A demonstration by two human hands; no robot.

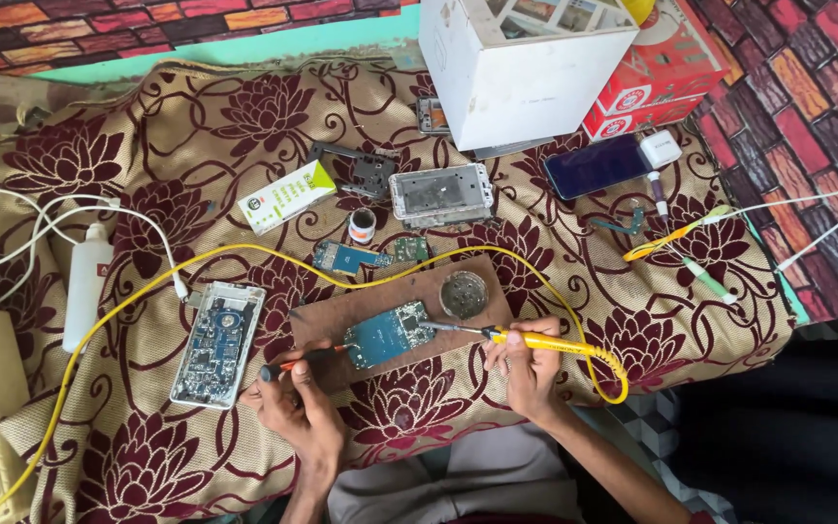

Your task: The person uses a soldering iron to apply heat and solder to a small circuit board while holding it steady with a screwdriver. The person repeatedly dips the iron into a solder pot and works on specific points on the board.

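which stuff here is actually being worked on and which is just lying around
In use:
- blue circuit board on the brown board
- yellow soldering iron in the right hand
- orange-tipped tool in the left hand

Lying about:
- opened phone
- white bottle
- white box
- dark phone

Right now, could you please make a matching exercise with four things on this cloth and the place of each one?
Things:
1. soldering iron
2. small screwdriver
3. blue circuit board
4. white bottle

Places:
A. on the brown board, between the two tool tips
B. in the left hand
C. lying at the left side of the cloth, near the white cables
D. in the right hand

Pairs: 1-D, 2-B, 3-A, 4-C
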